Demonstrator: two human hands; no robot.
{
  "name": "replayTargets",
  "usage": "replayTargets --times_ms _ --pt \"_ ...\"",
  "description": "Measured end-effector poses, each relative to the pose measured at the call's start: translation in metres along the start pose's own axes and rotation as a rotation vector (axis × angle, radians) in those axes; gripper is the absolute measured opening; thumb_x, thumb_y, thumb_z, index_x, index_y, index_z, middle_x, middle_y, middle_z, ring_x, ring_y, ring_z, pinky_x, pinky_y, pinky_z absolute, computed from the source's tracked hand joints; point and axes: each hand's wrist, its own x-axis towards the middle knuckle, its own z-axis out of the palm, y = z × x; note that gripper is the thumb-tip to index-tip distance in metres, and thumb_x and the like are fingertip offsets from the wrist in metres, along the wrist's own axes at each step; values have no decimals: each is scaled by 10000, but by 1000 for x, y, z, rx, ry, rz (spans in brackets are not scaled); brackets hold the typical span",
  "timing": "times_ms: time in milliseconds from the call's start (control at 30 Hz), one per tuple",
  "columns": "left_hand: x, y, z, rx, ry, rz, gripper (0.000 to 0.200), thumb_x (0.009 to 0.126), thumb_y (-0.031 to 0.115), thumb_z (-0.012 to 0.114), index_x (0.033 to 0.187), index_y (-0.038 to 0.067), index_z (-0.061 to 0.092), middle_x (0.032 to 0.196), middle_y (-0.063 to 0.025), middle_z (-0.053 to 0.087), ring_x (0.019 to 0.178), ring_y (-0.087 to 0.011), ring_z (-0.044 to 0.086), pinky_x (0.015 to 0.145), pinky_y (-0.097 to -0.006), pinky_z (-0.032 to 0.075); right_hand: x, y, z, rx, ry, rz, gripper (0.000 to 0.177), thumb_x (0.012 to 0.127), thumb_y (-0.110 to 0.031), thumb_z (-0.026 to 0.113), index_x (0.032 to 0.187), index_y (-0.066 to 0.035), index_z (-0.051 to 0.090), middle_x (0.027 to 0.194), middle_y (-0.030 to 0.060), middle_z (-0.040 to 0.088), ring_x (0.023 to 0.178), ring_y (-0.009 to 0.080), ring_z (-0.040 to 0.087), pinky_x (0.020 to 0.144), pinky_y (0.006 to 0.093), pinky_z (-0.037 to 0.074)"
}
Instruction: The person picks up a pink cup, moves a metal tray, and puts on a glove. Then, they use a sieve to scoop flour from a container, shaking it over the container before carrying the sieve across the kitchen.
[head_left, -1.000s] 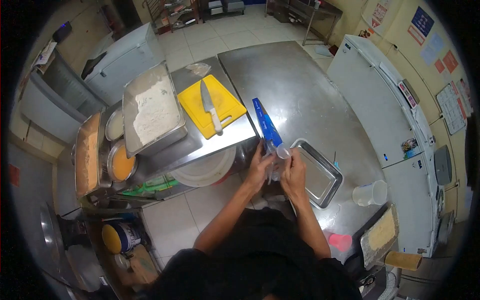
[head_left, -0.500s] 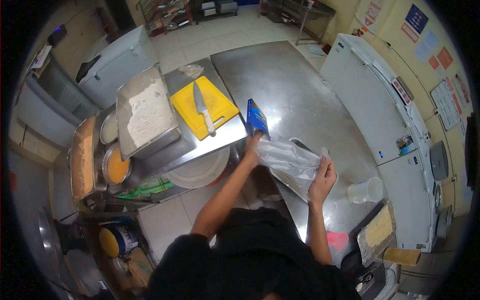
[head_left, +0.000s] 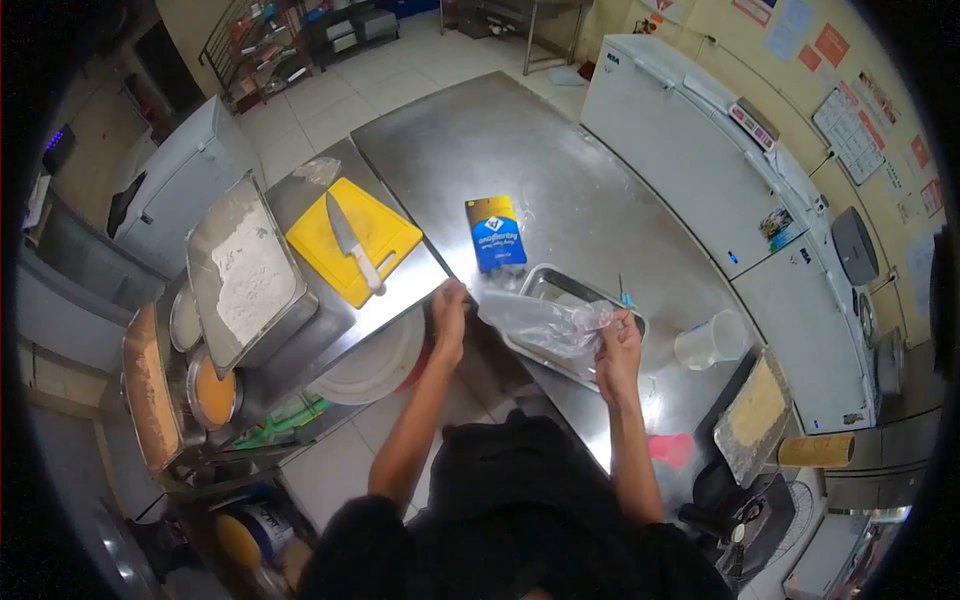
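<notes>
My right hand pinches one end of a clear plastic bag, which stretches leftward over a metal tray. My left hand is closed at the table's near edge, left of the bag; whether it holds anything is too small to tell. A blue and yellow packet lies on the steel table beyond the bag. Left of my hands, a knife with a white handle rests on a yellow cutting board.
Left are a deep pan of flour, a bowl of orange liquid and a long orange-filled tray. Right are a white jug, a pink cup and a tray with a pale slab. White freezers line the wall.
The blue packet has left my left hand and lies on the table. My left hand has moved back from it toward the edge. The bag hangs from my right hand, and the view has shifted.
</notes>
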Motion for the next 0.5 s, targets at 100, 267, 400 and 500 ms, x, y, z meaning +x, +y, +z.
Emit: replayTargets --times_ms 100,267,400,500 --pt "-77 63 -2 -265 -503 -119 655 920 572 359 1258 19 457 1212 -160 544 1103 -214 533 972 -349 379 8 4 6 -127 -164 19 178 902 -65 564 1035 -77 446 784 8 600 638 27 505 522 175 366" --pt "-112 70 -31 -6 -544 -70 751 907 646 245 1240 17 487 1149 -153 585 1081 -200 545 954 -343 386 16 8 46 -172 -359 69 285 908 -67 539 1165 -50 417 842 31 612 701 61 567 611 191 459" --pt "-129 66 -49 31 -542 -258 796 898 664 235 1311 9 418 1130 -163 594 1118 -217 512 978 -323 349 17 22 71 -119 -459 124 319 886 -67 557 1181 -48 436 888 20 600 733 60 582 633 191 477" --pt "-131 51 -48 -24 -515 -181 675 922 550 383 1345 25 358 1165 -127 562 1130 -222 506 979 -324 357 13 30 87 -88 -521 202 321 877 -69 568 1175 -44 450 902 17 603 734 58 587 630 188 480"
